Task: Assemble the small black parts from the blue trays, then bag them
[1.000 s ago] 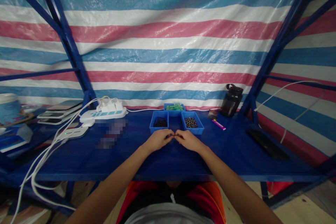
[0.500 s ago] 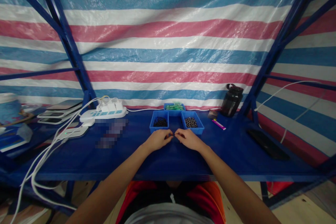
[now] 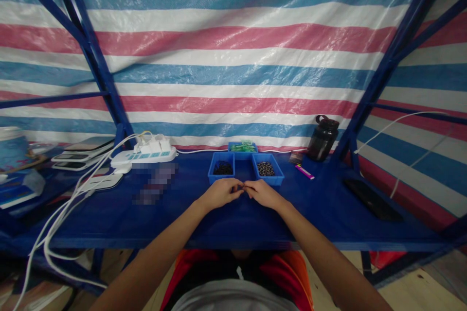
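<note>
My left hand (image 3: pixel 223 193) and my right hand (image 3: pixel 263 192) meet fingertip to fingertip over the blue table, just in front of the bins. Both are closed in a pinch; whatever lies between the fingers is too small and hidden to name. Behind my left hand, a blue bin (image 3: pixel 210 175) holds small dark pieces (image 3: pixel 223 168). Another blue bin (image 3: pixel 280 177), beyond my right hand, contains small round, shiny, dark-and-silver pieces (image 3: pixel 265 169). Farther back, a third blue bin (image 3: pixel 246 156) has green-and-clear pieces (image 3: pixel 243 146) in it.
A white power strip (image 3: pixel 146 156) with plugs and cables stands at the left, near stacked phones (image 3: pixel 78 158). To the right are a dark bottle (image 3: pixel 322 140), a purple packet (image 3: pixel 304 171) and a black flat object (image 3: pixel 372 200). Blue frame posts flank the table (image 3: pixel 233 233).
My left hand has shifted slightly right, and the fingertips of both hands have closed the small gap between them. The bins stay in place.
</note>
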The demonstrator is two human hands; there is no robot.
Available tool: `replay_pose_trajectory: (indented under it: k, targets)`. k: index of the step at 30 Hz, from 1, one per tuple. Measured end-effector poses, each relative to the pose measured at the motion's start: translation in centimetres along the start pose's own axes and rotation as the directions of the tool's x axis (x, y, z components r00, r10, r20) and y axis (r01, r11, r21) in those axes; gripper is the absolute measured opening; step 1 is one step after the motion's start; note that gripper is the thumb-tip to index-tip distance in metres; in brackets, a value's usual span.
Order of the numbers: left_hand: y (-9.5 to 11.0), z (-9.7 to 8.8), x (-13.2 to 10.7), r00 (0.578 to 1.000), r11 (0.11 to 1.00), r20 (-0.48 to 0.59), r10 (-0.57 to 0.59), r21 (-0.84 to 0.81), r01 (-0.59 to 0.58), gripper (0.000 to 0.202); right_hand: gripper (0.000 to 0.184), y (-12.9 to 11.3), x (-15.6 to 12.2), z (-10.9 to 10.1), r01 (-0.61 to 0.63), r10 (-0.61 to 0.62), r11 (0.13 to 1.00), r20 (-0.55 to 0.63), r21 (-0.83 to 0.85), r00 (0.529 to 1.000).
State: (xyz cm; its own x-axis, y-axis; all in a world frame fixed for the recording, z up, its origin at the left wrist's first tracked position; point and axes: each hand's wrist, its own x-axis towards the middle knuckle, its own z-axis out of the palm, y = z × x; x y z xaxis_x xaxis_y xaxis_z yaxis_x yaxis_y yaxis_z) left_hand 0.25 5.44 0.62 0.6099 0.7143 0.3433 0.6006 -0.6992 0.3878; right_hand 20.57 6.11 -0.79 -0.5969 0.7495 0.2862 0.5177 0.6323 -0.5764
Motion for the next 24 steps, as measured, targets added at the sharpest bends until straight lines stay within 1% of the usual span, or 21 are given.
replay_pose_trajectory:
  k: [4, 8, 11, 14, 19, 22, 24]
  targets:
    - [-0.1, -0.1, 0.1, 0.999, 0.998, -0.015, -0.044, 0.033, 0.044, 0.019, 0.018, 0.1, 0.0, -0.1, -0.048, 0.048, 0.999, -0.024, -0.008, 0.999]
    - [-0.4, 0.1, 0.1, 0.995, 0.993, -0.009, -0.1, 0.063, 0.1, 0.018, 0.019, -0.2, 0.0, -0.2, -0.079, 0.079, 0.997, -0.103, 0.0, 0.992]
    - [-0.5, 0.4, 0.1, 0.994, 0.992, 0.025, -0.109, 0.073, 0.106, 0.017, 0.021, -0.7, 0.1, -0.2, -0.063, 0.066, 0.998, -0.15, 0.024, 0.987]
    - [-0.3, 0.5, 0.1, 0.994, 0.994, 0.058, -0.089, 0.07, 0.085, 0.016, 0.021, -1.1, 0.1, -0.2, -0.036, 0.034, 0.999, -0.176, -0.008, 0.984]
    - [-0.2, 0.3, 0.1, 0.994, 0.992, 0.05, -0.102, 0.076, 0.098, 0.017, 0.02, -0.6, 0.0, -0.2, -0.061, 0.056, 0.998, -0.163, -0.027, 0.985]
    - [-0.2, 0.1, 0.1, 0.991, 0.989, 0.04, -0.126, 0.082, 0.123, 0.017, 0.018, -0.1, -0.1, -0.1, -0.086, 0.083, 0.996, -0.103, -0.027, 0.991]
    - [-0.2, 0.0, 0.0, 0.992, 0.99, 0.026, -0.127, 0.07, 0.125, 0.016, 0.017, 0.0, -0.1, 0.0, -0.073, 0.071, 0.997, -0.056, -0.028, 0.996]
